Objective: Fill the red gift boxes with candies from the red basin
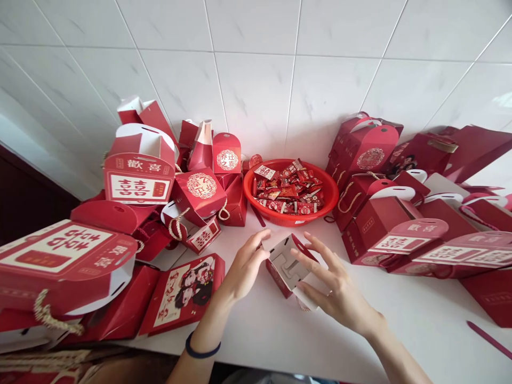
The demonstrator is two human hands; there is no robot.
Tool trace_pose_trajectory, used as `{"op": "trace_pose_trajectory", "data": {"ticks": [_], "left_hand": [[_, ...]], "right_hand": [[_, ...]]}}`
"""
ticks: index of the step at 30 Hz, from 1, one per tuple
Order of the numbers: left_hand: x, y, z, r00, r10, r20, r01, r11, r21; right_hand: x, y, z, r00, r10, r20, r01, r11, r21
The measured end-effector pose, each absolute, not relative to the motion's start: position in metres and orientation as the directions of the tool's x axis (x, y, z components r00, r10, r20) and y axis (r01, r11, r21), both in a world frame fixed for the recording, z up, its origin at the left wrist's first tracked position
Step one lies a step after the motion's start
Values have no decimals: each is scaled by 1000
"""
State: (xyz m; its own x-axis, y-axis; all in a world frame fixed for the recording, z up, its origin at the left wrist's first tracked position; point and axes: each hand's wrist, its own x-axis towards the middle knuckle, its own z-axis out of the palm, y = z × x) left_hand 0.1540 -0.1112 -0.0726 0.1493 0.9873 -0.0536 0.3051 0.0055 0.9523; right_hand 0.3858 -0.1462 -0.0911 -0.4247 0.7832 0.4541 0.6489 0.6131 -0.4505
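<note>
From where I stood, the person's hands met over a small box (285, 268), red outside and white inside, which sat on the white desk (420, 320) near its front edge, tipped with its open top toward the person. The left hand (245, 269) was curled, its fingertips (258, 240) nipping the box's left flap. The right hand (338, 293) was open with the fingers spread, laid against the box's right side, the thumb low beside it.

Just behind the box stood a round red basin (250, 194) heaped with wrapped sweets (292, 189). To the left of the basin lay a tumbled pile of red gift boxes (140, 176), some with rope handles, and a larger one (64, 261) lay on its side nearest the front. A flat red bag (184, 293) printed with a cartoon couple lay just left of the left forearm. More red boxes (384, 224) were stacked to the right of the basin, reaching to the far right edge. A thin red strip (488, 339) lay apart on the desk at the right. A dark band (202, 351) circled the left wrist. White tiles (256, 80) covered the wall behind.
</note>
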Motion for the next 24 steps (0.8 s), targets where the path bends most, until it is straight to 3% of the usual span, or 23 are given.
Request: {"op": "trace_pose_trajectory", "data": {"ticks": [5, 10, 13, 19, 24], "left_hand": [[143, -117, -87, 160, 986, -48, 204, 14, 979], [144, -123, -96, 173, 985, -7, 228, -34, 973], [149, -123, -99, 162, 984, 78, 301, -124, 945], [158, -121, -107, 201, 946, 254, 395, -315, 863], [162, -114, -109, 231, 912, 340, 478, -410, 776]], "right_hand": [[393, -142, -94, -362, 799, 480, 706, 571, -418], [395, -143, -88, -515, 687, 513, 637, 707, -306], [395, -142, -85, -485, 744, 459, 654, 658, -374], [396, -134, -84, -232, 959, 164, 735, 283, -616], [398, -121, -80, -300, 938, -174, 669, 77, -740]]}}
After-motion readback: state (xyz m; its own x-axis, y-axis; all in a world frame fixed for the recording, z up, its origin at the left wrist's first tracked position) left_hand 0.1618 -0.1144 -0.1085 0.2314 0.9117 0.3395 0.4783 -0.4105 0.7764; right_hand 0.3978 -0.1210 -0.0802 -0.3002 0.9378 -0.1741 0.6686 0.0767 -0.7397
